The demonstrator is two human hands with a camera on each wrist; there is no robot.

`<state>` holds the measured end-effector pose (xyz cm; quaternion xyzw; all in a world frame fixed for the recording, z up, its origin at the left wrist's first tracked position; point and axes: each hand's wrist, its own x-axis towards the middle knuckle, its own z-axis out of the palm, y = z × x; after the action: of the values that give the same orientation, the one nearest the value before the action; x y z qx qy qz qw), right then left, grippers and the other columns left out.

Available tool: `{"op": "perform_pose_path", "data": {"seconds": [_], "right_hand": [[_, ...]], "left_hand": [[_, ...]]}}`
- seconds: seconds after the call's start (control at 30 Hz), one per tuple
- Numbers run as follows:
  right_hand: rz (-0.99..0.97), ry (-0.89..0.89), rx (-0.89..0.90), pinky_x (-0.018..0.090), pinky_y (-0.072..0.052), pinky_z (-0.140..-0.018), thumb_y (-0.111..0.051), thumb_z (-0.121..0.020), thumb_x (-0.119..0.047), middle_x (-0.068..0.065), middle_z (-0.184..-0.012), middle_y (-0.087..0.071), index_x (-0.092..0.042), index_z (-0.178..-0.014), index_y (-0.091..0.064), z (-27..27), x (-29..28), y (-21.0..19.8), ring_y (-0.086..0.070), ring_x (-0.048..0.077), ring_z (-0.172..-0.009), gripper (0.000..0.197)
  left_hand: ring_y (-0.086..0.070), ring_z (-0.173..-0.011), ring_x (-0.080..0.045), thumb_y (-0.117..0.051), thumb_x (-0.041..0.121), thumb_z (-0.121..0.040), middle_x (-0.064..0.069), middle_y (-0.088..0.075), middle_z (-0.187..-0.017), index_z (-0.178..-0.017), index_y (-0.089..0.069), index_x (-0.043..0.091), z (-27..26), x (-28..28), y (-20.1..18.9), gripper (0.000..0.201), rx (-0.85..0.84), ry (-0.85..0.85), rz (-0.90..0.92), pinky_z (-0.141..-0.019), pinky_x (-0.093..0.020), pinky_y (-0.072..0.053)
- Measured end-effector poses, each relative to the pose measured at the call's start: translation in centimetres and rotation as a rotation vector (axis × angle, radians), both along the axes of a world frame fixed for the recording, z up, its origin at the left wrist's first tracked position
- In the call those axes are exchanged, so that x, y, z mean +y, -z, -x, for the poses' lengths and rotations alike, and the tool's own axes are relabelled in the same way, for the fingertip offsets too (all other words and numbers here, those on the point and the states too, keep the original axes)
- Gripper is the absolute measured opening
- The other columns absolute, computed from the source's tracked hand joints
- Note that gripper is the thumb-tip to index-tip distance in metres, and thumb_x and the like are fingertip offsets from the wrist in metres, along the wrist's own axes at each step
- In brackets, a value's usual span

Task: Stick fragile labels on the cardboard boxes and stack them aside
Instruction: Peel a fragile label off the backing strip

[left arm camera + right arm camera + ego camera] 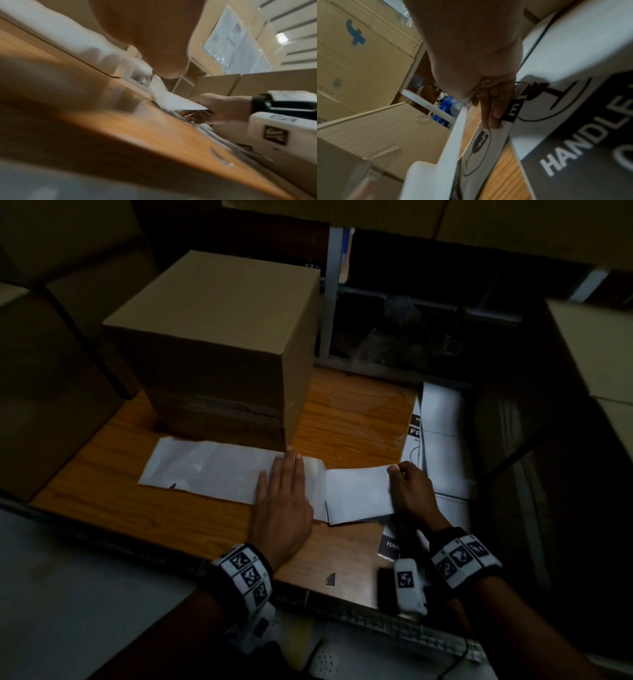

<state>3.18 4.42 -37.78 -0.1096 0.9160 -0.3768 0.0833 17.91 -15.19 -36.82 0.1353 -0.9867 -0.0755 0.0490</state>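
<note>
Two hands: flat left hand presses backing sheet; right hand pinches label.

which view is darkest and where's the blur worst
Head view is darkest: dim overall, only the cardboard box top and white label sheet read clearly. Left wrist view is most blurred, the table smeared. Right wrist view is brighter, soft up close.

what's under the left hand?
The left hand presses flat on the white backing strip lying on the wooden table. Whatever the strip covers beneath the palm is hidden.
</note>
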Motion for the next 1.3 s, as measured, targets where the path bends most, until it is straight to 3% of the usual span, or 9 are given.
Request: {"op": "perform_pose_path", "data": {"seconds": [0.17,0.27,0.4,0.5,0.67,0.8,0.9,1.07,1.3], "right_hand": [[-0.03,0.022,-0.012,0.029,-0.031,-0.06,-0.042,-0.103,-0.029,-0.008,-0.071,-0.053,-0.014,-0.089,-0.056,0.0,-0.4,-0.3,-0.051,0.018,-0.074,0.025],[-0.054,0.02,-0.004,0.03,-0.032,-0.065,-0.043,-0.103,-0.03,-0.005,-0.073,-0.055,-0.014,-0.089,-0.057,0.1,-0.6,-0.2,-0.051,0.019,-0.075,0.026],[-0.095,-0.027,-0.02,0.031,-0.033,-0.062,-0.046,-0.101,-0.034,0.001,-0.068,-0.058,-0.017,-0.072,-0.055,1.2,-0.5,0.0,-0.055,0.023,-0.071,0.035],[-0.143,-0.081,-0.001,0.03,-0.034,-0.061,-0.047,-0.101,-0.037,0.003,-0.065,-0.057,-0.021,-0.06,-0.049,2.1,-0.6,-0.1,-0.055,0.024,-0.067,0.045],[-0.195,-0.09,-0.03,0.03,-0.033,-0.06,-0.049,-0.101,-0.037,0.001,-0.065,-0.054,-0.022,-0.06,-0.05,2.7,-0.6,-0.9,-0.053,0.022,-0.068,0.044],[-0.176,-0.123,-0.034,0.032,-0.038,-0.065,-0.052,-0.099,-0.039,0.011,-0.076,-0.065,-0.008,-0.079,-0.068,4.0,-0.7,-1.4,-0.057,0.025,-0.074,0.041],[-0.18,-0.118,-0.06,0.03,-0.039,-0.068,-0.054,-0.098,-0.042,0.009,-0.082,-0.066,-0.011,-0.086,-0.071,4.9,-0.3,-1.3,-0.059,0.025,-0.08,0.038],[-0.17,-0.096,-0.055,0.028,-0.039,-0.065,-0.055,-0.097,-0.042,0.002,-0.07,-0.061,-0.019,-0.079,-0.068,6.5,0.2,-1.5,-0.057,0.021,-0.069,0.032],[-0.006,0.042,0.027,0.031,-0.039,-0.057,-0.052,-0.101,-0.031,0.002,-0.058,-0.056,-0.015,-0.061,-0.057,7.6,3.0,-4.1,-0.055,0.02,-0.058,0.043]], "left_hand": [[-0.014,-0.149,-0.03,-0.024,0.025,-0.087,-0.017,-0.014,-0.161,-0.153,-0.013,0.003,0.6,0.7,-0.4,0.07,0.095,0.091,-0.102,-0.119,-0.048,-0.017],[-0.005,-0.151,-0.025,-0.011,0.037,-0.094,-0.009,-0.003,-0.164,-0.155,-0.009,0.008,1.1,-0.2,1.4,0.068,-0.069,0.223,-0.094,-0.12,-0.049,-0.019],[0.012,-0.15,-0.019,0.006,0.059,-0.086,0.0,0.019,-0.16,-0.154,0.012,0.016,1.0,-1.7,3.9,0.081,-0.27,0.293,-0.071,-0.122,-0.043,0.001],[0.012,-0.15,-0.019,0.006,0.061,-0.085,-0.002,0.016,-0.162,-0.155,0.01,0.015,0.9,-2.0,4.3,0.084,-0.287,0.294,-0.028,-0.121,-0.042,0.005],[0.013,-0.15,-0.021,0.004,0.061,-0.087,-0.001,0.017,-0.161,-0.154,0.012,0.016,1.0,-2.3,4.4,0.082,-0.284,0.325,0.0,-0.12,-0.044,0.006],[0.012,-0.15,-0.022,-0.002,0.059,-0.091,-0.001,0.016,-0.162,-0.154,0.012,0.016,0.9,-2.4,4.5,0.078,-0.269,0.339,-0.012,-0.121,-0.046,0.002],[0.014,-0.15,-0.022,-0.002,0.059,-0.09,-0.001,0.018,-0.161,-0.154,0.013,0.017,0.9,-2.5,4.4,0.078,-0.274,0.34,-0.019,-0.121,-0.046,0.003],[0.013,-0.15,-0.022,-0.002,0.061,-0.09,-0.001,0.016,-0.162,-0.155,0.009,0.017,0.9,-2.4,4.2,0.079,-0.271,0.343,-0.021,-0.121,-0.046,0.003],[0.013,-0.149,-0.02,-0.001,0.064,-0.086,0.002,0.02,-0.157,-0.154,0.011,0.018,0.8,-2.5,4.3,0.083,-0.231,0.33,-0.052,-0.119,-0.042,0.008]]}}
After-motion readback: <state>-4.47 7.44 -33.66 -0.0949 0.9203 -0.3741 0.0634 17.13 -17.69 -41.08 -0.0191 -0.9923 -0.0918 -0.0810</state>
